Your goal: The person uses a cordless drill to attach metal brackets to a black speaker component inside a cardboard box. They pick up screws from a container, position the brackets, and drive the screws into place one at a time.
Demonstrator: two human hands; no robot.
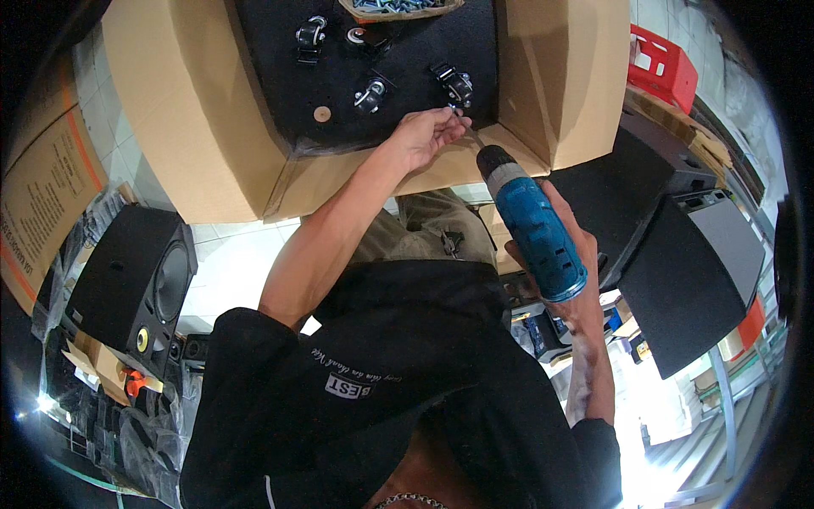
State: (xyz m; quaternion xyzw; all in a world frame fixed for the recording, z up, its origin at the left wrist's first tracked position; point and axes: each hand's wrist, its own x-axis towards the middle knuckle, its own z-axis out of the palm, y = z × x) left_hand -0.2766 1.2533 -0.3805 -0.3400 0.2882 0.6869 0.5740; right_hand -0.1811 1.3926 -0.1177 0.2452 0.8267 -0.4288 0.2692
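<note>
My right fingers gripped the drill, blue-bodied, black-chucked. My left fingers pinched by the bit, apparently at a screw. Cardboard carton around; dull black panel inside, carrying the right caster, close ahead. Judged early: seating unclear there; three round-wheeled casters beyond looked loose. Shiny screws remained, farthest.

Workshop, blue power drill, casters, loudspeakers, open cardboard box
</note>
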